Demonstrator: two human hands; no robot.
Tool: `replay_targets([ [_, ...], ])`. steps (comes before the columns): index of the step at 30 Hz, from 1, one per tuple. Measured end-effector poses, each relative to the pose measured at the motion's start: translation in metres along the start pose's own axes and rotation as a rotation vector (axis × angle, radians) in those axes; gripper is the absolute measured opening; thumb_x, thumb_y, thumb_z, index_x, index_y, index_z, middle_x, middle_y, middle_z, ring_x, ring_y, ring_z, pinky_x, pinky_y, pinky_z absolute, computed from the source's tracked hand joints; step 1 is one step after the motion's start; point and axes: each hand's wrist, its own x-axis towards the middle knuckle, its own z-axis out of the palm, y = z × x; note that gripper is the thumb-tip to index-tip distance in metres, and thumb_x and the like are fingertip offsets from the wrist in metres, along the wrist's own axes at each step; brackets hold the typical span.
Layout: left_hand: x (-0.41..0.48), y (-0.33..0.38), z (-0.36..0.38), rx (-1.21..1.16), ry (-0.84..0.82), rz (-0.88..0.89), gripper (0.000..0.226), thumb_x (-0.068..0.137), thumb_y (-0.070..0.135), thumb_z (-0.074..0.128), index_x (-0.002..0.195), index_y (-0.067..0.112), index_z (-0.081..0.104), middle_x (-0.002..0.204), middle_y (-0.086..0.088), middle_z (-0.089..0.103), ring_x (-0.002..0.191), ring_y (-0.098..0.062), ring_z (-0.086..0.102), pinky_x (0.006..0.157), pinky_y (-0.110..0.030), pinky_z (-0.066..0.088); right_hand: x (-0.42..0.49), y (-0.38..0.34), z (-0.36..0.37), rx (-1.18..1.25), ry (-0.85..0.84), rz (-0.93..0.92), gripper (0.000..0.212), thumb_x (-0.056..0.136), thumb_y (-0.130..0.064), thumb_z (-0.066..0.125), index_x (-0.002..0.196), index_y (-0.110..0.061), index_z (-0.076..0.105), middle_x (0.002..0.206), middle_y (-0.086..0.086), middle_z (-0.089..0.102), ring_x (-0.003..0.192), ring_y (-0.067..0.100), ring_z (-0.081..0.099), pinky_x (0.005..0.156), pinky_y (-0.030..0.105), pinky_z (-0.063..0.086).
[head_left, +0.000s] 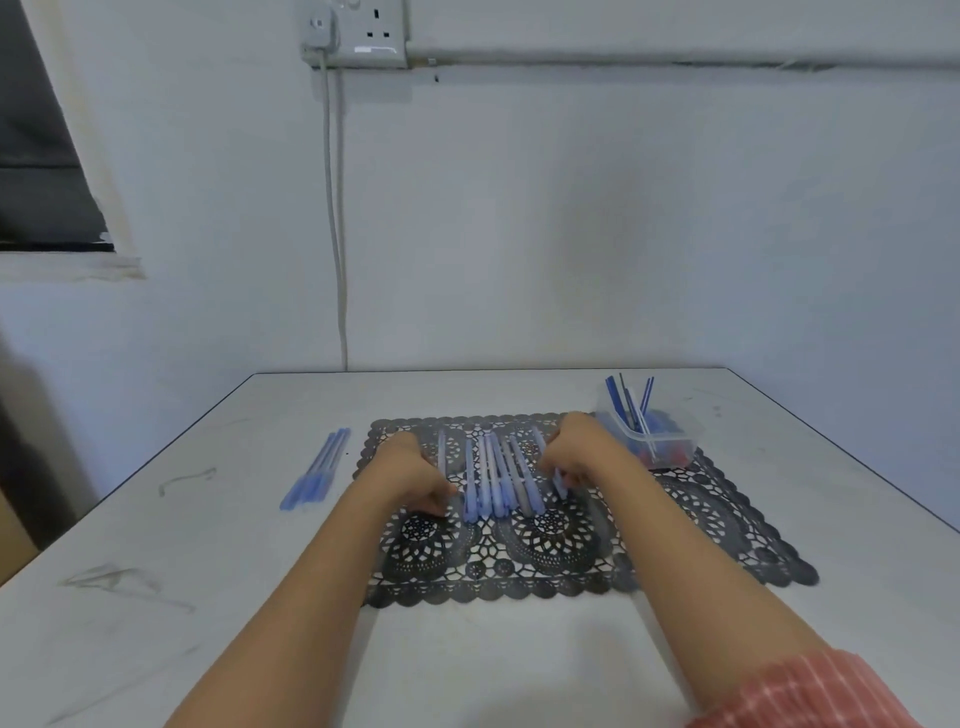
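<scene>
1. Seems roughly midway, judging by the layout: already set apart at the left of the frame, on the white table (519, 649), a small bundle of blue plastic pens (316, 470).
2. Still to handle, at the centre of the frame: a row of pale blue and grey plastic pens (498, 483), lying on a black lace placemat (727, 525).
3. Lying side by side, nearly parallel, several touching, with the bluer ends toward the lower edge of the frame.
4. Left hand (410, 473) at the row's left edge, fingers curled downward; cannot tell whether pinching a pen or merely touching.
5. Right hand (576, 452) at the row's right edge, fingers curled round the outermost pen (559, 483), somewhat blurred.
6. At the mat's upper right corner: a clear plastic tub (647, 436) with thin blue refills standing up and red and blue pieces inside.
</scene>
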Motion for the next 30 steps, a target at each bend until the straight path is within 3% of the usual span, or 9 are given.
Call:
replay_targets([
  [4,-0.008,0.007,0.005,-0.009,-0.051,0.007,0.03,0.068,-0.002,0.08,0.09,-0.008,0.06,0.078,-0.022,0.068,0.062,-0.027,0.069,0.055,-0.03,0.057,-0.001,0.005,-0.001,0.054,-0.095,0.022,0.005,0.076,0.004,0.062,0.081,0.005,0.06,0.06,0.011,0.055,0.049,0.018,0.052,0.06,0.029,0.052],
  [8,-0.012,0.009,0.007,0.016,-0.08,0.036,0.025,0.07,0.0,0.079,0.085,0.001,0.059,0.074,-0.019,0.068,0.059,-0.026,0.069,0.057,-0.032,0.058,0.0,0.005,0.001,0.033,-0.127,0.008,0.019,0.079,0.002,0.065,0.097,0.006,0.063,0.076,0.012,0.065,0.054,0.016,0.058,0.058,0.024,0.055],
  [12,-0.009,0.007,0.008,0.095,-0.084,0.041,0.027,0.072,0.007,0.079,0.09,0.007,0.059,0.07,-0.012,0.069,0.055,-0.021,0.067,0.058,-0.031,0.058,0.003,0.003,0.005,0.04,-0.074,0.017,0.01,0.077,0.003,0.065,0.087,0.006,0.063,0.065,0.012,0.058,0.047,0.018,0.052,0.058,0.028,0.053],
  [15,-0.009,0.005,0.009,0.112,-0.094,0.058,0.028,0.072,0.011,0.079,0.09,0.008,0.059,0.074,-0.011,0.069,0.055,-0.017,0.066,0.054,-0.024,0.054,0.002,0.002,0.007,0.042,-0.078,0.012,0.021,0.078,0.004,0.064,0.099,0.007,0.063,0.074,0.014,0.063,0.045,0.017,0.053,0.057,0.027,0.054],
  [19,-0.008,0.004,0.008,0.121,-0.098,0.06,0.027,0.071,0.015,0.08,0.088,0.009,0.06,0.077,-0.011,0.07,0.058,-0.015,0.065,0.055,-0.025,0.053,0.005,0.003,0.009,0.03,-0.064,0.004,0.028,0.079,0.003,0.065,0.108,0.004,0.061,0.091,0.017,0.069,0.061,0.021,0.063,0.07,0.034,0.058],
  [22,-0.009,0.003,0.007,0.12,-0.102,0.055,0.025,0.073,0.017,0.079,0.088,0.008,0.061,0.075,-0.008,0.07,0.059,-0.014,0.063,0.053,-0.025,0.051,0.005,0.003,0.011,-0.011,-0.04,-0.009,0.029,0.085,-0.002,0.056,0.114,0.002,0.058,0.095,0.016,0.068,0.074,0.024,0.069,0.072,0.038,0.058],
  [26,-0.01,0.001,0.003,0.125,-0.072,0.048,0.026,0.076,0.024,0.077,0.09,0.007,0.063,0.072,-0.005,0.068,0.057,-0.012,0.062,0.048,-0.022,0.048,-0.002,-0.003,0.015,-0.164,0.067,-0.126,0.025,0.085,-0.005,0.048,0.104,0.001,0.062,0.091,0.014,0.064,0.081,0.025,0.064,0.066,0.03,0.051],
  [28,-0.009,0.001,-0.003,0.09,-0.031,0.049,0.024,0.078,0.024,0.074,0.089,0.006,0.063,0.071,-0.006,0.067,0.057,-0.013,0.062,0.047,-0.021,0.048,-0.005,-0.013,0.02,-0.177,0.146,-0.214,0.031,0.084,-0.005,0.049,0.112,-0.003,0.061,0.105,0.012,0.063,0.095,0.024,0.062,0.077,0.03,0.051],
  [30,-0.004,-0.002,-0.014,0.026,0.055,0.056,0.018,0.08,0.02,0.072,0.085,0.006,0.062,0.071,-0.008,0.066,0.054,-0.014,0.06,0.044,-0.021,0.047,-0.01,-0.027,0.025,-0.095,0.137,-0.308,0.039,0.085,-0.003,0.05,0.123,-0.01,0.057,0.122,0.009,0.059,0.086,0.015,0.06,0.078,0.027,0.05],
])
